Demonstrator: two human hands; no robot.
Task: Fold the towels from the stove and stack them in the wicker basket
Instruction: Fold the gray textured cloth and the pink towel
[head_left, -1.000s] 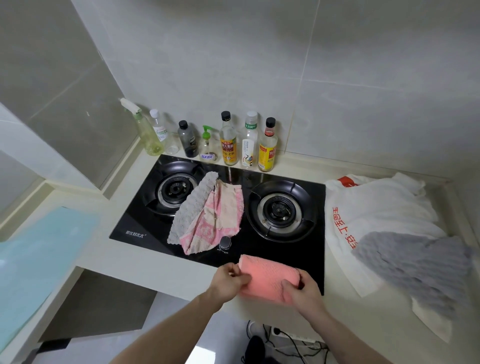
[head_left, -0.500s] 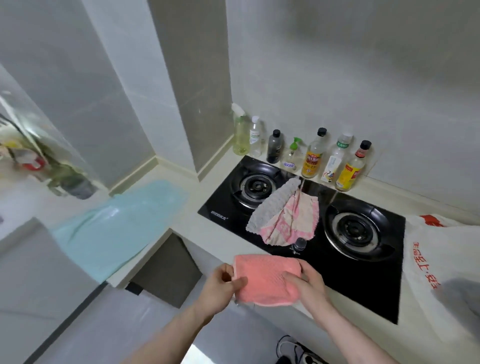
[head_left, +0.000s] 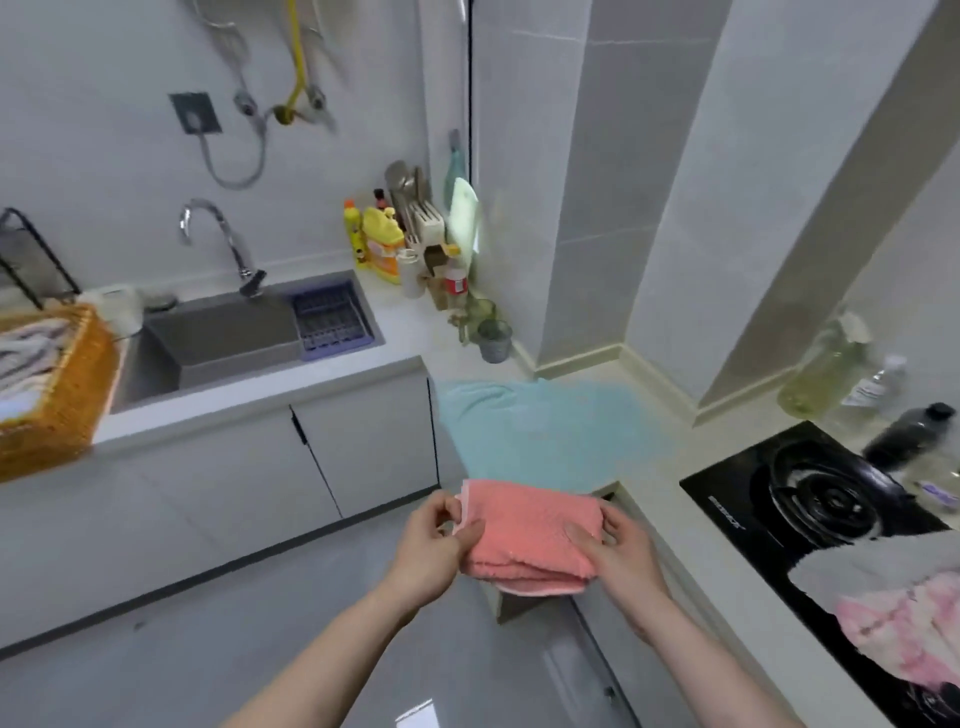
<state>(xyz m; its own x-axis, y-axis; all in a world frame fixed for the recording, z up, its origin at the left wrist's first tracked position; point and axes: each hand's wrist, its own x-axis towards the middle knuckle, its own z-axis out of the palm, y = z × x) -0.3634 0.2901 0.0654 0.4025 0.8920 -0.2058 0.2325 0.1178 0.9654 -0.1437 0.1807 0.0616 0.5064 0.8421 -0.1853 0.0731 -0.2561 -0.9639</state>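
Both hands are holding a folded coral towel (head_left: 532, 530) in the air above the floor, near the desk (head_left: 400, 322) corner. The left hand (head_left: 431, 545) is pinching its left edge, and the right hand (head_left: 621, 551) is gripping its right side. A light blue cloth (head_left: 550, 426) is lying on the desk just beyond. At far left a wicker basket (head_left: 57, 395) is sitting beside the sink (head_left: 218, 338) with folded towels inside. On the stove (head_left: 810, 504) at right, a grey towel (head_left: 878, 566) and a pink towel (head_left: 904, 629) are lying crumpled together.
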